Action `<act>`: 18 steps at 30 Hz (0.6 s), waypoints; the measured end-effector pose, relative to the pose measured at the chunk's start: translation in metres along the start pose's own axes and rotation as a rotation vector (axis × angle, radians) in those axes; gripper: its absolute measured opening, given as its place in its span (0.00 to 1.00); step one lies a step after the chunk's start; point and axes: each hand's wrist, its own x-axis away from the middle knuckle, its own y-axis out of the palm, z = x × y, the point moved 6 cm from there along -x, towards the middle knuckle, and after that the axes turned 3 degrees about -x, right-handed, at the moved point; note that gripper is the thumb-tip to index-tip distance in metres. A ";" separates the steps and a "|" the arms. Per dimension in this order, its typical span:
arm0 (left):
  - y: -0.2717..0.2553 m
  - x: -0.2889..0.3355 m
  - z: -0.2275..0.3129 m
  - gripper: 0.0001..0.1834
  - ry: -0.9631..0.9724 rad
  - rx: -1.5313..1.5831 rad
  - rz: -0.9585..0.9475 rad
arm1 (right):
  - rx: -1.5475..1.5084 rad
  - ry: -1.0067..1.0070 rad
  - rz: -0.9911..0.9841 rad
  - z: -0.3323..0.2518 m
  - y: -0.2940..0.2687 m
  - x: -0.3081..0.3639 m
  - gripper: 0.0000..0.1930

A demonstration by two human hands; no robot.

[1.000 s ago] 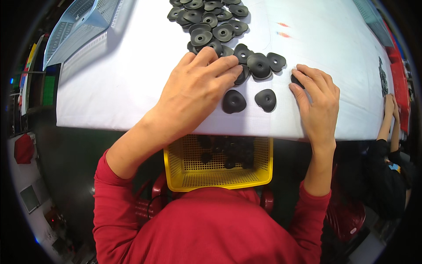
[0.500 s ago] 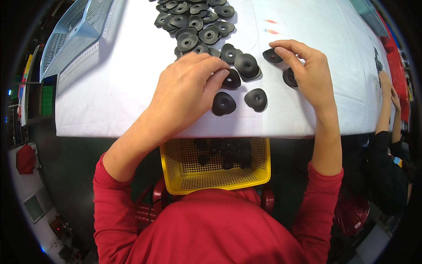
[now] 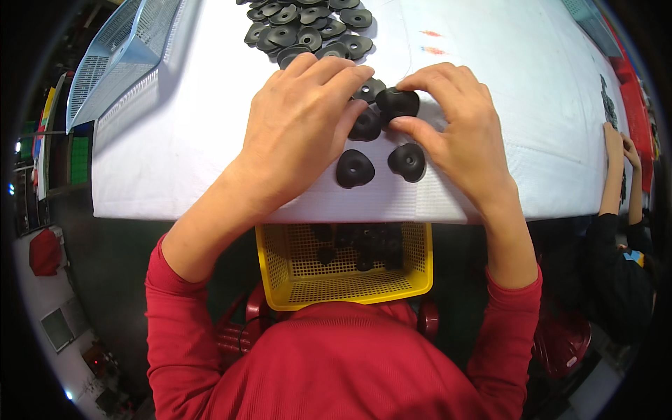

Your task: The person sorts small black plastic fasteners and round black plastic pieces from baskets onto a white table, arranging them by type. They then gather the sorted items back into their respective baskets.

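Observation:
Between the thumb and fingers of my right hand (image 3: 458,122), a dark, cup-shaped black rubber disc (image 3: 397,103) is gripped by its edges. My left hand (image 3: 297,122) is beside it, thumb and index finger apart at the edge of a holed black disc (image 3: 369,89); no firm hold shows. Just below the left thumb, another black disc (image 3: 366,124) lies on the white cloth, partly hidden by the hand. Nearer the table edge are two separate wavy-rimmed discs, one on the left (image 3: 355,169) and one on the right (image 3: 407,162).
A heap of black discs (image 3: 308,36) covers the far middle of the white-covered table (image 3: 168,175). A yellow basket (image 3: 350,297) holding dark pieces sits below the front edge. A blue plastic basket (image 3: 115,66) stands far left. At the right, another person's hands (image 3: 621,145) touch dark pieces.
My right hand has moved left and now grips a disc from the middle group; the two discs formerly under it are gone from that spot. My left fingers have parted from their disc.

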 end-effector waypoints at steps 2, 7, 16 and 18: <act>0.001 -0.001 -0.002 0.17 0.034 -0.009 -0.013 | -0.082 0.019 0.045 0.004 -0.007 0.004 0.12; 0.006 -0.008 0.002 0.16 0.112 0.036 -0.048 | -0.450 0.351 0.005 0.023 -0.014 0.014 0.05; 0.015 -0.005 0.020 0.13 0.206 -0.035 -0.070 | -0.272 0.452 -0.103 0.032 -0.041 0.042 0.06; 0.019 -0.008 0.023 0.13 0.226 -0.061 -0.083 | -0.080 0.337 0.020 0.029 -0.044 0.041 0.10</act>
